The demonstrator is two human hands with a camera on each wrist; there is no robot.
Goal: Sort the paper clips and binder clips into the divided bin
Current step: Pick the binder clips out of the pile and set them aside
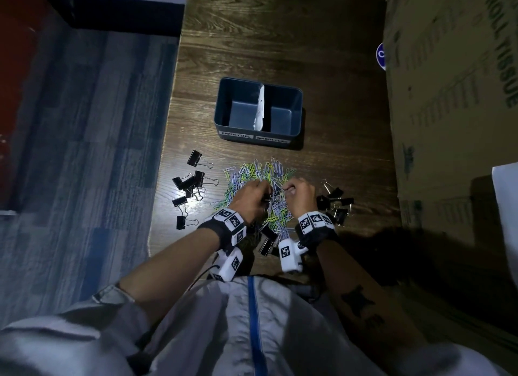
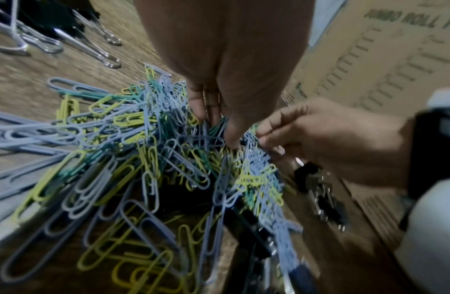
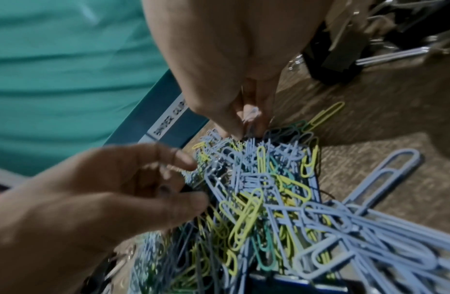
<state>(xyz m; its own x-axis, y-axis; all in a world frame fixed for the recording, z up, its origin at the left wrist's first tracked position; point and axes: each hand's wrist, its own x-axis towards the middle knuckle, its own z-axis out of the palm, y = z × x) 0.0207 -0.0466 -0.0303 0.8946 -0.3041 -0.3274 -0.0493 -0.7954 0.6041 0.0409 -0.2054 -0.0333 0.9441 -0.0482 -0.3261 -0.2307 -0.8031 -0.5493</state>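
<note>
A heap of blue, yellow and green paper clips [image 1: 260, 176] lies on the wooden table in front of the dark blue divided bin [image 1: 224, 106]. The bin's front carries the labels "PAPER CLIPS" on the left and "BINDER CLIPS" on the right, and both halves look empty. My left hand [image 1: 259, 192] digs into the heap with curled fingers [image 2: 206, 107] and pinches paper clips [image 2: 168, 139]. My right hand [image 1: 290, 189] is just beside it, and its fingertips [image 3: 249, 113] pinch a clump of paper clips [image 3: 259, 179]. Something dark sits by the left thumb; I cannot identify it.
Black binder clips lie in a group on the left [image 1: 190, 185], another on the right [image 1: 336, 204], and some between my wrists [image 1: 267, 241]. A white paper divider [image 1: 260, 109] splits the bin. A large cardboard box [image 1: 448, 95] borders the table's right side; carpet lies beyond the left edge.
</note>
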